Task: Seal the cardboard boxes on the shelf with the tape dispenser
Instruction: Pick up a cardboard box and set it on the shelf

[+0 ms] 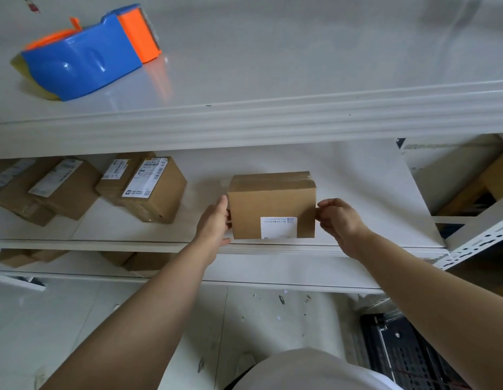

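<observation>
Left hand (215, 220) and right hand (338, 220) gripped the taped cardboard box (272, 205) by its sides on the middle shelf (357, 192). Tape dispenser (87, 56) lay on the shelf above.

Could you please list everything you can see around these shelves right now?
tape dispenser: one, blue and orange, lying on the top shelf, left
held cardboard box: one, brown with a white label, clear tape across its top, at the middle shelf's front edge
other cardboard boxes: several, brown, mostly labelled, middle shelf, left
lower boxes: a few, brown, shelf below, left
shelving unit: one, white
perforated object: one, black, on the floor, lower right
left hand: one, holds the box's left side
right hand: one, pinches the box's right edge
</observation>
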`<control>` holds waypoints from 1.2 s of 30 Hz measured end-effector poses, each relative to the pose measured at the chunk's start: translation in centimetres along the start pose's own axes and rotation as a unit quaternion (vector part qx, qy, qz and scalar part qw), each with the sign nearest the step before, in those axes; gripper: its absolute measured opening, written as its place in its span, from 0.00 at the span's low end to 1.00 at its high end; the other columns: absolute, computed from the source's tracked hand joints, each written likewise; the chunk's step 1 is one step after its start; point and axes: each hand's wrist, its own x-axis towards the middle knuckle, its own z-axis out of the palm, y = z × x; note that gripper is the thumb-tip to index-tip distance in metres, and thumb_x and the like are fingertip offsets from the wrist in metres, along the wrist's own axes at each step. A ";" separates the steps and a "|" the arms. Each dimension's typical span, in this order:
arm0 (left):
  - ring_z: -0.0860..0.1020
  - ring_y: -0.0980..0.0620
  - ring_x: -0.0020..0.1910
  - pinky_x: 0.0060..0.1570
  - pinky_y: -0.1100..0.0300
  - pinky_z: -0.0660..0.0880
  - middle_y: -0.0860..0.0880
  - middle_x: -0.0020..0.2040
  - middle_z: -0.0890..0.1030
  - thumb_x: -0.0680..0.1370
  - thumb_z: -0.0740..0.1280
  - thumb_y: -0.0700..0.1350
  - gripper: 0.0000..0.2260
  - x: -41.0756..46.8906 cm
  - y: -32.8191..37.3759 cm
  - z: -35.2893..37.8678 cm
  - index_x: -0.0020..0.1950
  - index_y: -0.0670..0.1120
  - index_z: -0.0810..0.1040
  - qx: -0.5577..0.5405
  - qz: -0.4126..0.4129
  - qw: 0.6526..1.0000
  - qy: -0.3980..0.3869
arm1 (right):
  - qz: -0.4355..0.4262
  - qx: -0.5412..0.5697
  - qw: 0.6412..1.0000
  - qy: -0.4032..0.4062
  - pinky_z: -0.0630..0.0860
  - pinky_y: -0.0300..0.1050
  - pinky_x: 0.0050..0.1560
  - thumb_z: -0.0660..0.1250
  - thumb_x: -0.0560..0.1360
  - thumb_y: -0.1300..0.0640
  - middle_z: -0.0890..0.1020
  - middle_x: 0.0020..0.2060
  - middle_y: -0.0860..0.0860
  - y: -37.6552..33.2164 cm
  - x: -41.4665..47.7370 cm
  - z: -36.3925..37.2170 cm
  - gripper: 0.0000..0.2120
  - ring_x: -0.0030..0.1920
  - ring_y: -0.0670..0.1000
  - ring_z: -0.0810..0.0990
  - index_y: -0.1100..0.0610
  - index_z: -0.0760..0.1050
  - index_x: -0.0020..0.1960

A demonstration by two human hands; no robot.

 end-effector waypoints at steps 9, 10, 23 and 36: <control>0.80 0.47 0.48 0.49 0.47 0.80 0.48 0.49 0.80 0.74 0.65 0.60 0.13 -0.5 -0.5 -0.7 0.44 0.51 0.75 0.043 0.048 0.997 0.052 | 0.036 -0.070 0.996 -0.033 0.72 0.49 0.63 0.69 0.72 0.40 0.77 0.47 0.51 0.7 0.4 1.2 0.26 0.46 0.48 0.77 0.58 0.70 0.60; 0.79 0.47 0.50 0.50 0.46 0.80 0.49 0.50 0.80 0.74 0.65 0.58 0.10 -0.5 -0.5 -0.8 0.44 0.51 0.75 0.038 0.049 0.997 0.047 | 0.034 -0.067 0.997 -0.035 0.72 0.50 0.64 0.69 0.73 0.42 0.77 0.48 0.50 0.7 0.3 1.3 0.25 0.46 0.47 0.77 0.58 0.70 0.60; 0.74 0.60 0.53 0.59 0.45 0.73 0.58 0.52 0.77 0.74 0.70 0.53 0.11 -1.6 1.8 -0.5 0.53 0.52 0.75 -0.083 0.103 0.990 -0.041 | 0.021 0.008 0.998 -0.052 0.71 0.49 0.54 0.62 0.77 0.55 0.75 0.45 0.50 -0.2 0.7 1.0 0.10 0.44 0.51 0.75 0.52 0.70 0.58; 0.72 0.65 0.55 0.55 0.63 0.64 0.54 0.64 0.74 0.68 0.75 0.56 0.32 -1.0 3.0 -0.5 0.69 0.50 0.70 -0.061 0.110 0.989 -0.080 | 0.053 0.000 0.998 -0.046 0.76 0.52 0.47 0.55 0.73 0.67 0.72 0.46 0.52 -0.1 1.3 0.5 0.15 0.42 0.53 0.73 0.55 0.66 0.57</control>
